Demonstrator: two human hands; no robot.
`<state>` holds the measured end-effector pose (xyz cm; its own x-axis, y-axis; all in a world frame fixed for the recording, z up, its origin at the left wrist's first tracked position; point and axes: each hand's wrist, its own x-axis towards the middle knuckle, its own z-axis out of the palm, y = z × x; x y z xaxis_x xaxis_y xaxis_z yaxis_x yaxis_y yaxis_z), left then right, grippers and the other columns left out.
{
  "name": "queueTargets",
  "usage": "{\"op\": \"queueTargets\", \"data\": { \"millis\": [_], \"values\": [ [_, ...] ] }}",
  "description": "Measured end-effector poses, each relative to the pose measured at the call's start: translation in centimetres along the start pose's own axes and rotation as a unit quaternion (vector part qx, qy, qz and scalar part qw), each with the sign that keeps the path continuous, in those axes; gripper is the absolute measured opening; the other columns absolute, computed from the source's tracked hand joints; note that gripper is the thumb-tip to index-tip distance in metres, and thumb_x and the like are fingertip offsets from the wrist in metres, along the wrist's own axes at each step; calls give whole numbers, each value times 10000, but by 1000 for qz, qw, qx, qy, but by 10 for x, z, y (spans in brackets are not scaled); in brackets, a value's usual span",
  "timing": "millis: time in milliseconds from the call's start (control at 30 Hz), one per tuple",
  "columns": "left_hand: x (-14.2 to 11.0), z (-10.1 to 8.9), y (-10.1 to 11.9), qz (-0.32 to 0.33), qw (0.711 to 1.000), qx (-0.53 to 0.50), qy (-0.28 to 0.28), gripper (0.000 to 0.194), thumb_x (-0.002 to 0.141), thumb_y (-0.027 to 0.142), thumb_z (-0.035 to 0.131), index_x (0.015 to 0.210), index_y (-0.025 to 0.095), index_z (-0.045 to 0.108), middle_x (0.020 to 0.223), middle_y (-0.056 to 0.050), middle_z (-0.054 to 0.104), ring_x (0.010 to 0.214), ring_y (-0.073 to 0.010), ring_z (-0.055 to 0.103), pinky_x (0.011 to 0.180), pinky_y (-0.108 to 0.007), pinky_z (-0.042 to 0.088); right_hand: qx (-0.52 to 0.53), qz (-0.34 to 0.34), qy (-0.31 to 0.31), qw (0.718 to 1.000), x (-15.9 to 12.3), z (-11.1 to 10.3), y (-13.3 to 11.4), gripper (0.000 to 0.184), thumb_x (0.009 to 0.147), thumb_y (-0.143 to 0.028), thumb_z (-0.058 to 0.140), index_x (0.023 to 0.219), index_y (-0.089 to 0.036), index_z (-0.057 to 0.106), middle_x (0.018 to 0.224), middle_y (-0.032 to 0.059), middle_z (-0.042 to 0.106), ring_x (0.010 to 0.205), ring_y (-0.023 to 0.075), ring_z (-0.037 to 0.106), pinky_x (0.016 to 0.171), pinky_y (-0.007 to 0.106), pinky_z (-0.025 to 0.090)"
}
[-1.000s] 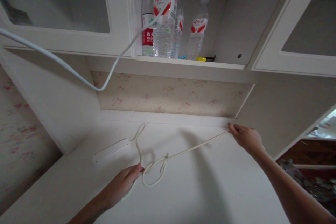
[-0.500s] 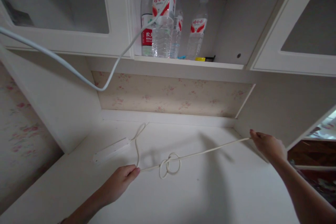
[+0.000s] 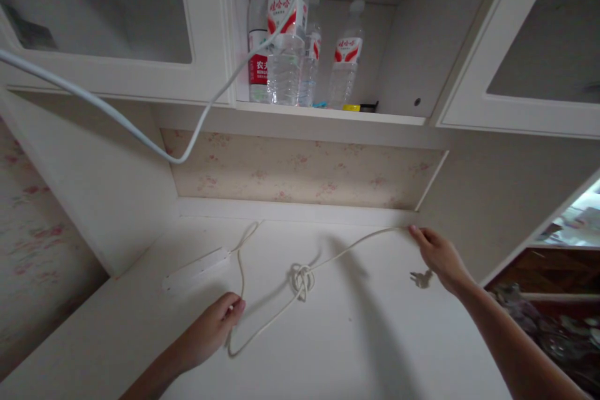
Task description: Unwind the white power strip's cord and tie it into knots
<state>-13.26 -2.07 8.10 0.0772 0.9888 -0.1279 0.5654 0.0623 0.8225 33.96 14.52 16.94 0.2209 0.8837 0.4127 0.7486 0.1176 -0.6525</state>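
A thin white power cord runs from a white power strip lying on the white surface. My left hand pinches the cord close to the strip, and a slack bend droops below that hand. Midway between my hands the cord is gathered in a loose, looped tangle. On the far side, my right hand holds the cord between thumb and fingers, with a curved stretch leading back to the tangle. Just below the right fingers shows a small pronged, plug-like shape; whether plug or shadow, I cannot tell.
Overhead, an open cabinet shelf holds several plastic bottles. A thicker white cable hangs across the upper left, close to the camera. Side panels flank the surface, with flowered wallpaper behind.
My right hand has moved left, toward the middle. The cord has gone from fairly taut to slack, its open loops bunching into a tighter tangle. The view has shifted slightly.
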Motion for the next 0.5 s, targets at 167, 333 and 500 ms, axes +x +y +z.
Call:
{"op": "queueTargets", "data": {
  "millis": [167,333,500],
  "values": [
    [-11,36,9,26,993,4,-112,439,868,578,445,1017,193,596,907,-40,642,799,-176,578,696,-236,423,199,41,-73,976,-18,16,-41,528,797,-648,506,877,-137,615,561,-38,417,461,96,341,415,219,251],
    [-7,59,4,9,997,8,-76,490,908,581,336,908,188,627,754,-35,630,710,-188,574,691,-267,422,337,64,-153,927,-55,28,-84,467,818,-608,550,932,-156,584,618,-59,349,463,72,279,397,201,210],
    [10,60,14,13,995,-76,63,484,890,601,362,967,198,618,855,-38,620,869,-204,553,798,-266,402,265,-100,-293,913,-112,44,-127,360,937,-493,442,839,-181,594,688,-13,468,595,115,446,530,234,365]
  ]
}}
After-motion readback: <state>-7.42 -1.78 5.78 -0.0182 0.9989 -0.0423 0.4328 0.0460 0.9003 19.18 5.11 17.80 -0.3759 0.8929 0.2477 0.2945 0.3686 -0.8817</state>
